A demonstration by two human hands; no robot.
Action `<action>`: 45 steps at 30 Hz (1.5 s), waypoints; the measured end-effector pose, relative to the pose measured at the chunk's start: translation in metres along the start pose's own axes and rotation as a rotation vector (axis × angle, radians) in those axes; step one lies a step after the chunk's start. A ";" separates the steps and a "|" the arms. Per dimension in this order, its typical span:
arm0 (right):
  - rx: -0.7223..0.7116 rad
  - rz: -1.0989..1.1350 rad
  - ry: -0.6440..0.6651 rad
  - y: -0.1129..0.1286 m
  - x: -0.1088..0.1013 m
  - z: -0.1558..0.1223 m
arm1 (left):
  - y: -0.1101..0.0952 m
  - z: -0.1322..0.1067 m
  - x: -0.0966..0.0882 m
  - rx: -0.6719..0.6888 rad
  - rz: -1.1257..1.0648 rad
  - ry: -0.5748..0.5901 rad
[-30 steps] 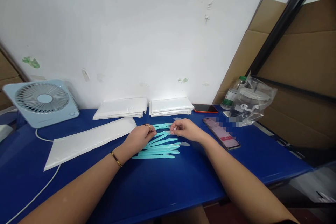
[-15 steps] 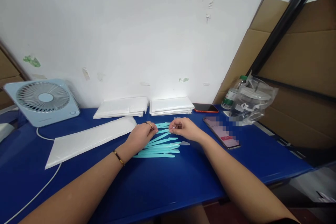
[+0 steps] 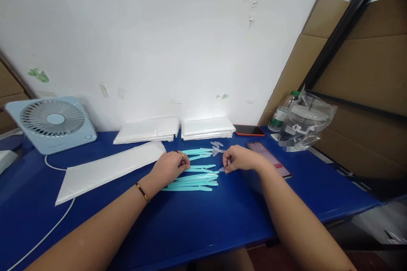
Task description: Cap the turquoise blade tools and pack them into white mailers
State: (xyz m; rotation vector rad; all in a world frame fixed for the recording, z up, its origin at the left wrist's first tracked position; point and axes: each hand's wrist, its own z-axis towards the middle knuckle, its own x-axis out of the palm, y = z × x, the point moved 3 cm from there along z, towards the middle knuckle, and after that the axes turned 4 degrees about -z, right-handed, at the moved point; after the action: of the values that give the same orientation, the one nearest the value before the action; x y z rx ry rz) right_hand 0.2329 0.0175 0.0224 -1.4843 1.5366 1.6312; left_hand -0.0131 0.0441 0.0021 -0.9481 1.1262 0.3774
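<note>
Several slim turquoise eyebrow razors [image 3: 193, 180] lie fanned out side by side on the blue table, heads to the right. My left hand [image 3: 171, 167] is closed over their handle ends, with finger and thumb pinched on one razor [image 3: 201, 167]. To the right, the fingers of my right hand [image 3: 237, 159] are pinched at a small clear plastic cap [image 3: 221, 170] by the razor heads. More clear caps [image 3: 216, 144] lie in a loose little heap just above. My fingertips partly hide what each hand grips.
White padded packets [image 3: 148, 129] and another stack [image 3: 207, 128] stand along the wall. A long white packet [image 3: 111, 171] lies left, near a blue fan [image 3: 54, 123] with its cable. Two phones [image 3: 250, 130], a bottle [image 3: 280, 116] and a bagged cup [image 3: 307, 120] are at right.
My right hand has moved right and slightly down, away from my left hand. A razor between the hands has been laid down, and more clear caps show in the heap.
</note>
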 end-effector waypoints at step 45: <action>-0.179 0.179 -0.185 0.006 -0.001 0.009 | -0.005 -0.005 -0.005 -0.011 0.005 -0.003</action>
State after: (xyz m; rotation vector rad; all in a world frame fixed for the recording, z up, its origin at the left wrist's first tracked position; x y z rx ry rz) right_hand 0.2246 0.0239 0.0238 -1.2691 1.4887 1.9960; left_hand -0.0152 0.0379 0.0085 -0.9539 1.1252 0.3893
